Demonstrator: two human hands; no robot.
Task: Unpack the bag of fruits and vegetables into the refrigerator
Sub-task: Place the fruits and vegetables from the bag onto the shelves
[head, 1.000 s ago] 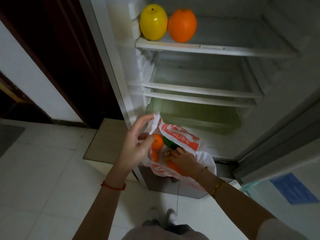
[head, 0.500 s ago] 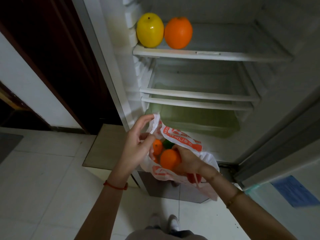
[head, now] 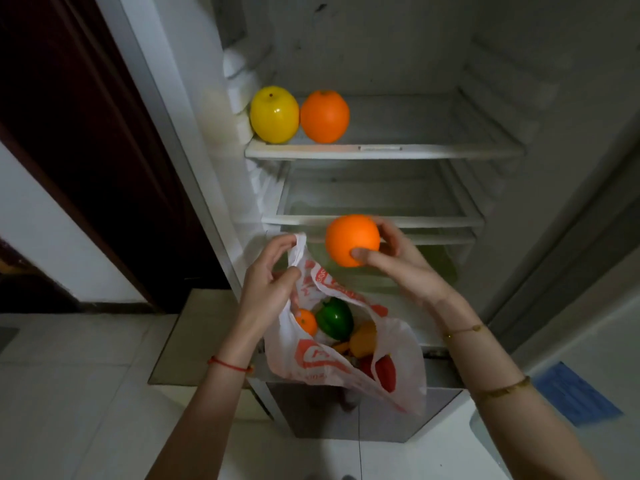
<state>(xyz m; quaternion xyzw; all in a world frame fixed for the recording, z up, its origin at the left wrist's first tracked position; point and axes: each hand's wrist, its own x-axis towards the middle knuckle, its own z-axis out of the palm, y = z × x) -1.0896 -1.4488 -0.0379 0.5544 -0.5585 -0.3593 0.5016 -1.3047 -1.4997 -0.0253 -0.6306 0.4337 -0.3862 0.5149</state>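
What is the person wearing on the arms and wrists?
Both forearms are bare, with no sleeves in view. The left wrist has a thin red string bracelet. The right wrist has a fine gold chain, and a second gold-coloured bracelet sits further up that forearm.

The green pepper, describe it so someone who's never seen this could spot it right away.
Below the open fridge, the left hand holds a white and orange plastic bag open. Inside sits the green pepper, glossy and lobed, the only green thing among orange and red produce.
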